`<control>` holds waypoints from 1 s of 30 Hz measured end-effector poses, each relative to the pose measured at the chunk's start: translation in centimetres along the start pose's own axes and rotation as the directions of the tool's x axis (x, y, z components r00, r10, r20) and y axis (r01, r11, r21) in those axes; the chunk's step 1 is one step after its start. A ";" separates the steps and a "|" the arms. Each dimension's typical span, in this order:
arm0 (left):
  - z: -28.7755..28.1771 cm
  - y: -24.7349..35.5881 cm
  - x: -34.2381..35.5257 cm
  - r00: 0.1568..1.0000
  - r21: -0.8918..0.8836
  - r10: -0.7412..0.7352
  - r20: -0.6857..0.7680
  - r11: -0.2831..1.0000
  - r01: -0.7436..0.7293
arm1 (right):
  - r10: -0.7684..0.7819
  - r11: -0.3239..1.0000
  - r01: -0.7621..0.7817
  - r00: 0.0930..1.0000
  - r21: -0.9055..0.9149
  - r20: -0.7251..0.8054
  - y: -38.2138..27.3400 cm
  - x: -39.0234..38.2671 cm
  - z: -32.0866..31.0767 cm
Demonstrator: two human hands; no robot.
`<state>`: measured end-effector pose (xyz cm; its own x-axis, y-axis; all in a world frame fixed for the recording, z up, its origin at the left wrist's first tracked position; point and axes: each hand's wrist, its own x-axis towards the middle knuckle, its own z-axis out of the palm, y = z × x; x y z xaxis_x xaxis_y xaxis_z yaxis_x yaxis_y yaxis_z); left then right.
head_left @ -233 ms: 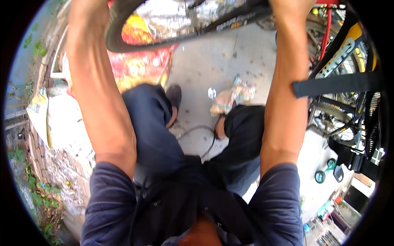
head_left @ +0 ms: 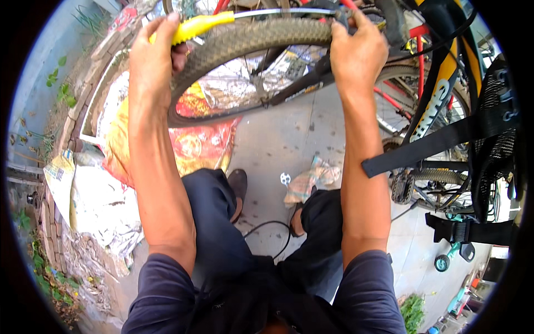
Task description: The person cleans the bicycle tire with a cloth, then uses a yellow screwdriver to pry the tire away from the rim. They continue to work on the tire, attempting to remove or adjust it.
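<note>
A bicycle wheel with a knobby tyre [head_left: 239,43] stands before me, above my feet in the picture. Along the top of the tyre runs a long curved strip that looks like a mudguard [head_left: 207,25], yellow at its left end and pale and thin further right. My left hand [head_left: 151,64] is closed on the yellow end, thumb and fingers pinching it. At the strip's other end, my right hand [head_left: 359,55] is closed around a dark part beside the tyre; its fingertips are partly hidden. A black fork leg [head_left: 303,83] slants below, between wheel hub and right hand.
More bicycles crowd the right, one with a black and yellow frame [head_left: 442,78]. A black strap [head_left: 417,145] crosses near my right forearm. Red-yellow sacks [head_left: 192,142] lie left by a brick edging [head_left: 83,106]. A crumpled bag [head_left: 311,183] and cable [head_left: 267,224] lie near my feet.
Both hands and the wheel now sit lower in the picture and show in full. The yellow mudguard, out of view before, is now visible between the hands.
</note>
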<state>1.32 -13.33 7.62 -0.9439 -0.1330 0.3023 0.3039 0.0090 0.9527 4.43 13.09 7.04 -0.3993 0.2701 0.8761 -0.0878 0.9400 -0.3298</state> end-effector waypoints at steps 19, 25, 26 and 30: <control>-0.7 0.1 -0.1 0.998 -0.109 -0.027 0.065 0.993 0.034 | 0.148 0.986 -0.156 0.983 0.067 0.112 -1.3 0.2 -0.5; -0.7 0.2 0.0 0.999 -0.142 0.017 0.043 0.990 -0.011 | 0.145 0.986 -0.153 0.984 0.070 0.104 -1.2 0.1 -0.5; -0.7 0.2 -0.1 0.999 -0.146 0.024 0.036 0.989 -0.019 | 0.144 0.986 -0.152 0.984 0.067 0.104 -1.2 0.1 -0.5; -0.5 0.8 -0.4 0.996 -0.119 0.087 0.026 0.989 -0.084 | 0.136 0.986 -0.145 0.985 0.083 0.102 -1.0 0.1 -0.5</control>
<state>2.06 -13.78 8.27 -0.9169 -0.1055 0.3850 0.3949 -0.0982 0.9135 4.91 12.27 7.60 -0.4983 0.3731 0.7826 -0.1047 0.8702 -0.4815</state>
